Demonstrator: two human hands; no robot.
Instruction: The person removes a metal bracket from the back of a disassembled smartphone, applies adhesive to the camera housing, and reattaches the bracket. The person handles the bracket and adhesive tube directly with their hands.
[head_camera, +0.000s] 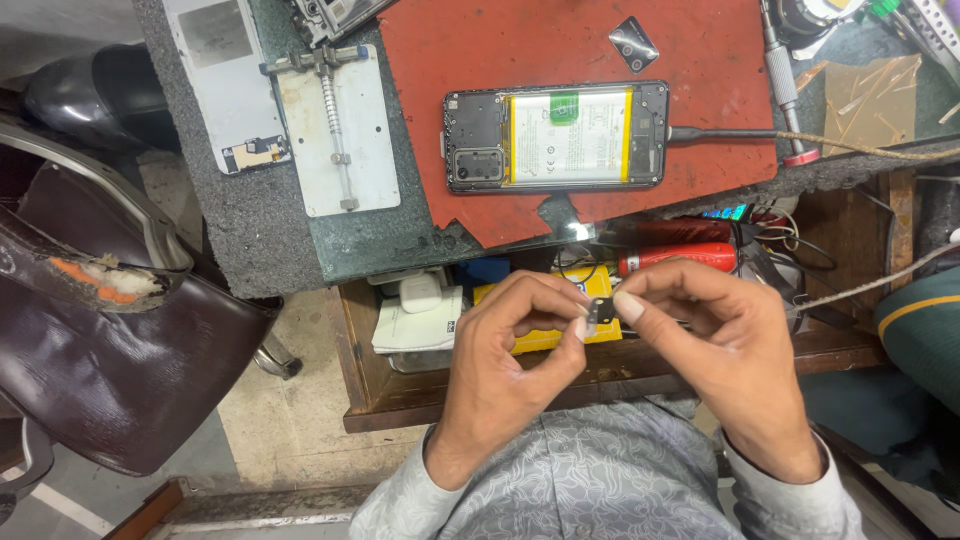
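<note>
Low in the middle of the frame, both hands meet over an open drawer (380, 400) and pinch a small dark part (603, 312) between them. The left hand (510, 370) comes up from the lower centre with its fingers curled narrow, thumb and forefinger closing on the part's left edge. The right hand (720, 350) reaches in from the lower right, its thumb and forefinger tips pressed against the part's right and upper side. The part sits exactly at the point where the two sets of fingertips touch, slightly above and between the two palms; it is too small to tell more than that it is flat, squarish and dark with a lighter spot. Behind the fingers, inside the drawer, lie a yellow box (545, 335), a white charger block (420, 295) and a red cylinder (675, 258). Well above the hands, in the upper middle of the frame, an opened phone (555, 137) with its back removed and its pale battery showing lies flat on a red mat (450, 60), with a cable (730, 133) plugged into its right end. To the upper left, a white metal holder plate (340, 130) rests on the grey bench top (220, 210). A screwdriver (782, 80) lies at the upper right edge of the mat. A worn brown chair (100, 360) fills the left side.
</note>
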